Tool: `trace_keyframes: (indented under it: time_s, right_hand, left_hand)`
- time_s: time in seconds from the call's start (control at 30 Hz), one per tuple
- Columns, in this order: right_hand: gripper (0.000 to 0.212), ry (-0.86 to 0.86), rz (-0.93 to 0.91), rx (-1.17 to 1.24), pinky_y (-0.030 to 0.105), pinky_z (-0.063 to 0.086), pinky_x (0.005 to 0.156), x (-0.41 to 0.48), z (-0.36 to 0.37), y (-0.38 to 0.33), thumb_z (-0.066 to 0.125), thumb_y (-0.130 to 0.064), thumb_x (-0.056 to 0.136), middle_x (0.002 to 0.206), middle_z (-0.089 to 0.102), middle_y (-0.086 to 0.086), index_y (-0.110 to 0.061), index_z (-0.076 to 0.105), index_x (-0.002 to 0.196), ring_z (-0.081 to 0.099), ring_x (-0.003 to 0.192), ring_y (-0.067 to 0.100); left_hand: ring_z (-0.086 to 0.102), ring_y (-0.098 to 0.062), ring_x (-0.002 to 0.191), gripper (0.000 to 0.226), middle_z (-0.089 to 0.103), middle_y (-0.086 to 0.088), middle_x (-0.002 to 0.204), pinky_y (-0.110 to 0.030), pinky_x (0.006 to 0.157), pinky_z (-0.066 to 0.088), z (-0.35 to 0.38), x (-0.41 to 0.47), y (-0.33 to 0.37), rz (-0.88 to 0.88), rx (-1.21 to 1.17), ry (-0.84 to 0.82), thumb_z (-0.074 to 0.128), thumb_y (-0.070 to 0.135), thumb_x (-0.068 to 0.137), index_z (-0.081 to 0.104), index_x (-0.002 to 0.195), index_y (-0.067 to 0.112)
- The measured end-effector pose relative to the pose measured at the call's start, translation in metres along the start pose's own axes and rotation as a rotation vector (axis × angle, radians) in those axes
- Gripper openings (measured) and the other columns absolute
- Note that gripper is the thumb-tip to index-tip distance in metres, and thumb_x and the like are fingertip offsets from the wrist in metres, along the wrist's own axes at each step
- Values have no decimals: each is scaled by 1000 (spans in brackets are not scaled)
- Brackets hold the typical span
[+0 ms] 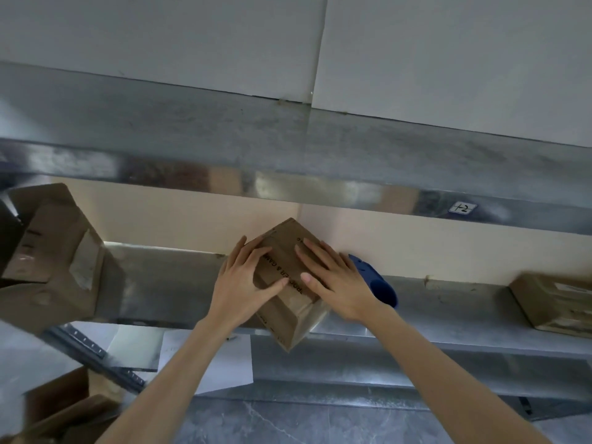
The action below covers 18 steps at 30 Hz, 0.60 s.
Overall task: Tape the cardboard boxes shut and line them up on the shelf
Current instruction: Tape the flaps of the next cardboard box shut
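Cardboard box (288, 283) sits skewed on the metal shelf (448, 302). Both arms reach forward. Left hand (238, 283) and right hand (333, 280) press spread, flat fingers on its top.

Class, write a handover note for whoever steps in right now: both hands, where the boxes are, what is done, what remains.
Left hand: fingers straight, resting on top of the small brown cardboard box. Right hand: flat on the same top.
That box sits askew on the grey metal shelf, one corner overhanging the front edge. A blue plastic object lies behind the right hand. A larger brown cardboard box stands at the left, a blurred brown box at the right.
Done: small box is on the shelf. Left: square it, line it up with the others; its taping cannot be judged.
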State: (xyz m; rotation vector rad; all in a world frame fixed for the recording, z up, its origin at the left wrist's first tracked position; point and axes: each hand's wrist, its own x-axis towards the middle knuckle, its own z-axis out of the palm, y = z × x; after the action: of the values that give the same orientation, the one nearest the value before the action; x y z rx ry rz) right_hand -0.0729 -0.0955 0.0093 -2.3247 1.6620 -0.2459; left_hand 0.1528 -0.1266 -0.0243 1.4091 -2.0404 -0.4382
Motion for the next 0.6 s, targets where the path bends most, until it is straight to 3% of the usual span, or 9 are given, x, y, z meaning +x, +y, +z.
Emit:
trace_keyframes:
  time_s: [0.1, 0.2, 0.37, 0.6]
  right_hand:
    - [63, 169, 40, 239, 33, 16, 118, -9, -4, 13, 13, -63, 96, 160, 20, -13, -38, 21, 153, 13, 147, 8]
    - [48, 303, 146, 228, 32, 35, 104, -22, -2, 41, 30, -48, 103, 145, 43, -5, -32, 37, 147, 39, 131, 17]
    - [55, 186, 263, 239, 39, 42, 93, -34, 10, 82, 22, -59, 97, 131, 49, 1, -34, 35, 144, 44, 121, 24]
    - [47, 142, 220, 153, 41, 44, 88, -34, 23, 108, 36, -40, 102, 135, 46, 8, -28, 30, 148, 45, 117, 31]
  left_hand:
    - [23, -15, 148, 73, 36, 14, 154, -45, 113, 29, -1, -3, 6, -27, 59, 62, 48, 74, 76, 50, 136, 33]
    - [34, -16, 142, 71, 42, 12, 150, -42, 111, 31, -2, -7, 18, -59, 130, 121, 48, 70, 78, 50, 137, 32]
    - [44, -16, 132, 68, 49, 11, 143, -37, 105, 34, 4, -14, 40, -87, 217, 223, 51, 66, 78, 54, 135, 29]
    - [38, -17, 134, 73, 48, 9, 142, -40, 102, 37, 21, -23, 62, -186, 317, 171, 43, 77, 76, 56, 132, 31]
